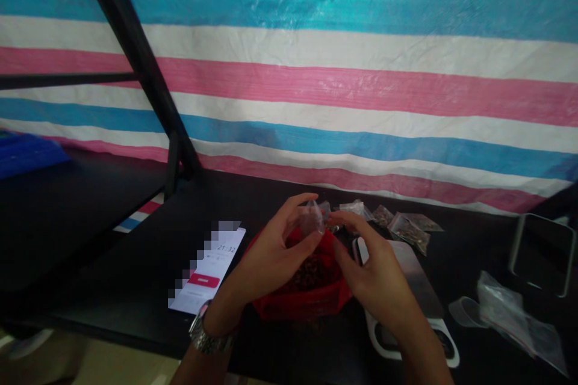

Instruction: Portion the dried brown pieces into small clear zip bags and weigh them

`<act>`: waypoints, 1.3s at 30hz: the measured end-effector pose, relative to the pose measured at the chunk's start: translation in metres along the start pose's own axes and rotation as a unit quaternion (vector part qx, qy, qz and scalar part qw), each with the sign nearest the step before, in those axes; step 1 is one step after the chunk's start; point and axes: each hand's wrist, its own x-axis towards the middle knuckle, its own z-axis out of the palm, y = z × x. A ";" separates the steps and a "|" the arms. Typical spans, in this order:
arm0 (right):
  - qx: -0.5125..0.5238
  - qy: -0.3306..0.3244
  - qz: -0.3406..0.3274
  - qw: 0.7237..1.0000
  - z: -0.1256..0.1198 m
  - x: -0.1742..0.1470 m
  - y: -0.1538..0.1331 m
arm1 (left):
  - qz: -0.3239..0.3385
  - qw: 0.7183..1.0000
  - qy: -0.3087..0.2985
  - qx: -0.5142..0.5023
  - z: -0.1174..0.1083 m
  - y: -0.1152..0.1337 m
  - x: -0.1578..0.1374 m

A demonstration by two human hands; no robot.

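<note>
In the head view, my left hand (275, 252), with a metal watch on its wrist, pinches a small clear plastic bag (311, 219) between thumb and fingers. My right hand (372, 264) is close to the bag's right side, thumb and index finger apart; the index fingertip is at or near the bag's edge. Below both hands sits a red container (298, 305) holding many small brownish pieces, too blurred to name. A white digital scale (418, 274) with a metal plate lies partly under my right hand and forearm.
Several filled small bags (409, 230) lie behind the scale. At right are a clear shallow cup (467, 311), flat plastic bags (519, 316) and a dark phone-like device (542, 255). A lit phone (210, 271) lies left. A black post (139, 66) rises before the striped sheet (338, 90).
</note>
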 end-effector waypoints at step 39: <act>-0.053 -0.023 0.003 0.998 0.016 0.003 0.000 | 0.011 0.959 -0.023 0.282 -0.012 0.006 -0.009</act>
